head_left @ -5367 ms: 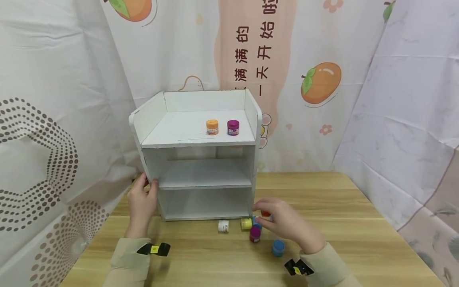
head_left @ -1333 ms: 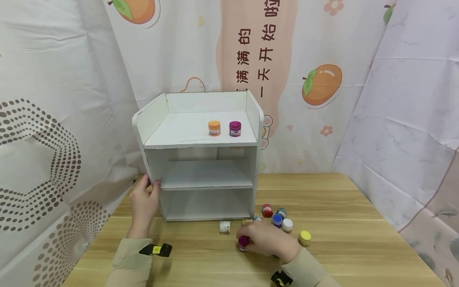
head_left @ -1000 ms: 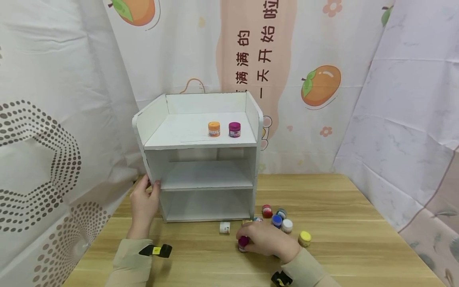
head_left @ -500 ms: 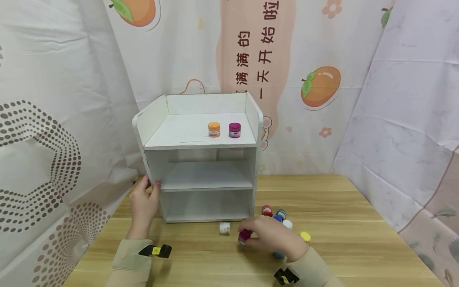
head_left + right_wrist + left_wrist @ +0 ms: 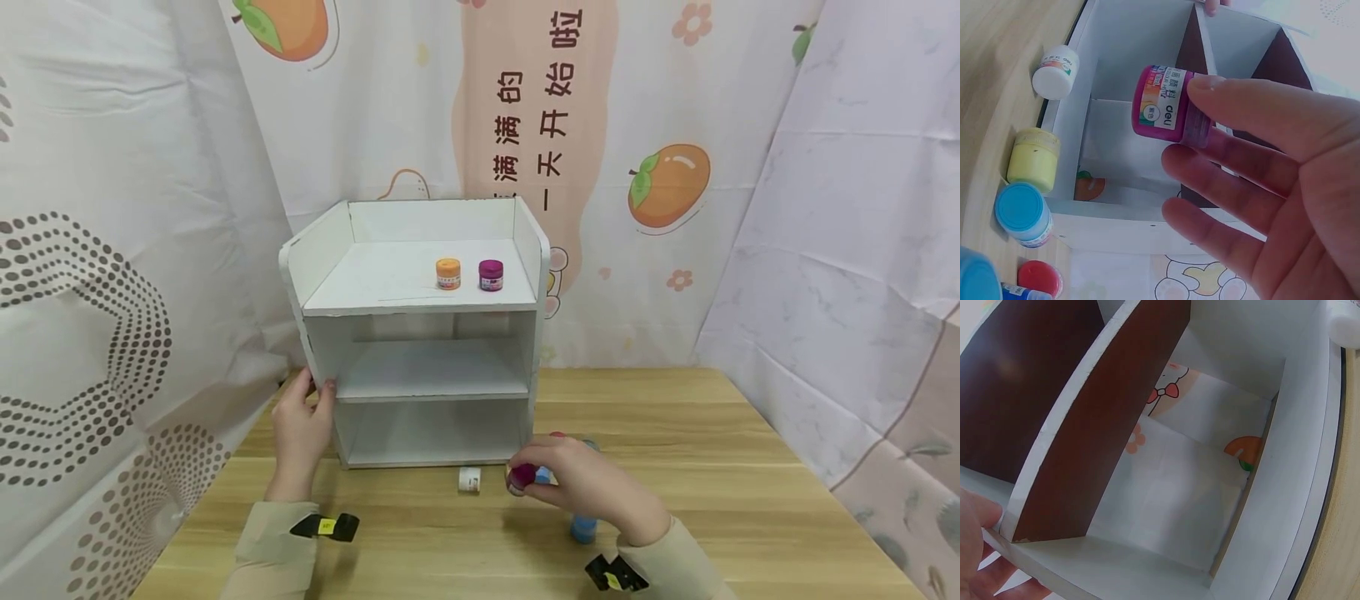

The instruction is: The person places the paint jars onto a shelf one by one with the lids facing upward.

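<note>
My left hand (image 5: 302, 429) grips the left side panel of a white shelf unit (image 5: 420, 308), thumb at the front edge and fingers around the outside. Between thumb and fingertips, my right hand (image 5: 592, 483) pinches a magenta paint jar (image 5: 1160, 103). That jar is held above the table, tilted on its side, by the unit's lower right front. In the right wrist view the other fingers spread below it. An orange paint jar (image 5: 448, 273) and a purple paint jar (image 5: 491, 276) stand on the top shelf.
On the wooden table (image 5: 645, 408), a white jar (image 5: 469, 480) lies before the unit. Yellow (image 5: 1034, 161), light blue (image 5: 1022, 209) and red (image 5: 1040, 279) jars are near the right hand, partly hidden in the head view. Another blue jar (image 5: 583, 529) stands nearer the front.
The right hand has picked the magenta jar up off the table and moved it up and slightly right. Over the longer span, several jars shifted rightward. The left hand stays on the panel.
</note>
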The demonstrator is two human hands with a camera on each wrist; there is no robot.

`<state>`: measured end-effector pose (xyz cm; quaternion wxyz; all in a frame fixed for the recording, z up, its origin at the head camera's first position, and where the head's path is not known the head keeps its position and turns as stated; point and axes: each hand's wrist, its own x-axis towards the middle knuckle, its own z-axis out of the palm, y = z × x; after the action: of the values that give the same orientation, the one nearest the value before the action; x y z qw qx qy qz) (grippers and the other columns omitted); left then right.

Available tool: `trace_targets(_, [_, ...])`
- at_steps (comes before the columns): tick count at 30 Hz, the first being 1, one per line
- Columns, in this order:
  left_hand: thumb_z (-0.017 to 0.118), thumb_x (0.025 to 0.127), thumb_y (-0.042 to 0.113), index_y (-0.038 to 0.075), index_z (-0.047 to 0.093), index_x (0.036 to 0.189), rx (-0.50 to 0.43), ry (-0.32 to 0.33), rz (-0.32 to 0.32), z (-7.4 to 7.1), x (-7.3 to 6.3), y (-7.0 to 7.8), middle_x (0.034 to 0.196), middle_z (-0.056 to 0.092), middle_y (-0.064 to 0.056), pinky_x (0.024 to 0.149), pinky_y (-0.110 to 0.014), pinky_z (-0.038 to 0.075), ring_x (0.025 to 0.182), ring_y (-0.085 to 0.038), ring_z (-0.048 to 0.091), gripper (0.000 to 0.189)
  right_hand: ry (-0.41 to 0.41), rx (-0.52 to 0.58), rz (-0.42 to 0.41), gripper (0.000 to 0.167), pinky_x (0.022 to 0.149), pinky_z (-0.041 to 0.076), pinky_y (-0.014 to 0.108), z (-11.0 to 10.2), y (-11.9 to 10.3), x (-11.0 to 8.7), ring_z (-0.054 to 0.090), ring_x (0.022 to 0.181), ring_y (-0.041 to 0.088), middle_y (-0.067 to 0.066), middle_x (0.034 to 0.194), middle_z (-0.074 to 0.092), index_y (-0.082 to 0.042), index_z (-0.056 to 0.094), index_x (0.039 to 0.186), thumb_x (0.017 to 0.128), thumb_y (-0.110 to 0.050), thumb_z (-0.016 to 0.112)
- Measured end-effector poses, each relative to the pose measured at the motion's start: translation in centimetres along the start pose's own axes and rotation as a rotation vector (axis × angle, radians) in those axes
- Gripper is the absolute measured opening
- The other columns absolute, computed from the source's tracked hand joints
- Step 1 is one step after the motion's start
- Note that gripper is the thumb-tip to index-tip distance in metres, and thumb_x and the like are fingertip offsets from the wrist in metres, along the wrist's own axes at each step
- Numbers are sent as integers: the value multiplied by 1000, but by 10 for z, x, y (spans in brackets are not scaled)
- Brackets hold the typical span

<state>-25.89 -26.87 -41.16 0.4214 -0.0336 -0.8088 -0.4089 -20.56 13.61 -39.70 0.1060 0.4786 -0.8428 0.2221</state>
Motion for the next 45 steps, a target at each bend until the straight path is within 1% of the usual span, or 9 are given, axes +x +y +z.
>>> trace_targets(6, [64, 99, 5, -4, 63, 132, -16, 8, 16, -1, 0, 1, 121, 67, -25, 74, -56, 60, 109, -44, 66, 33, 17, 40, 0, 21, 80, 58, 24, -3, -1, 6, 63, 93, 2, -9, 104, 67, -15, 73, 111, 92, -12, 78])
trace_targets(12, [65, 99, 5, -4, 63, 132, -21, 7, 14, -1, -1, 0, 121, 67, -26, 74, -55, 60, 108, -44, 67, 34, 79, 45, -94, 22, 84, 55, 18, -12, -7, 23, 66, 98, 7, -3, 110, 68, -10, 72, 112, 91, -7, 78])
trace_targets(21, [65, 99, 5, -4, 63, 132, -17, 8, 24, 2, -3, -1, 121, 67, -26, 72, -56, 60, 108, -44, 67, 34, 190, 33, -236, 26, 88, 57, 22, -44, -15, 61, 67, 101, 11, 2, 114, 69, -5, 72, 112, 87, -2, 80])
trace_targets(27, [66, 99, 5, -5, 64, 131, -18, 13, 25, 2, -4, -1, 120, 67, -26, 72, -56, 60, 108, -44, 67, 33, 269, 9, -277, 30, 93, 55, 23, -68, -24, 88, 67, 105, 13, 4, 116, 69, -3, 71, 113, 86, -1, 82])
trace_targets(29, [66, 98, 5, -4, 64, 130, -16, 17, 25, 2, -3, -2, 119, 68, -25, 72, -43, 62, 107, -44, 67, 33, 301, -5, -304, 29, 93, 55, 23, -76, -28, 98, 67, 105, 14, 6, 115, 69, -2, 71, 113, 85, 0, 81])
trace_targets(34, [66, 98, 5, -4, 65, 128, -10, 26, 38, 0, -2, -1, 117, 69, -25, 71, -43, 62, 106, -43, 68, 31, 393, -43, -364, 30, 90, 57, 27, -94, -33, 124, 67, 103, 17, 9, 113, 70, 0, 71, 112, 84, 2, 82])
trace_targets(36, [66, 98, 4, -5, 65, 127, -9, 29, 46, 0, -2, -1, 116, 69, -25, 71, -56, 59, 105, -44, 68, 31, 424, -64, -372, 30, 86, 59, 30, -101, -35, 133, 67, 101, 17, 9, 112, 71, 0, 71, 112, 84, 1, 82])
trace_targets(39, [66, 98, 4, -5, 66, 127, -8, 35, 53, 0, -1, -1, 117, 69, -25, 71, -57, 59, 105, -44, 68, 30, 452, -82, -372, 28, 81, 60, 32, -109, -36, 146, 67, 99, 18, 10, 111, 71, 1, 72, 112, 85, 0, 81])
trace_targets(45, [66, 98, 3, -5, 65, 127, -9, 38, 53, 0, 0, 0, 118, 68, -26, 70, -57, 60, 106, -44, 68, 31, 458, -87, -333, 26, 83, 58, 29, -123, -38, 171, 66, 102, 16, 9, 112, 72, -1, 72, 113, 88, -2, 79])
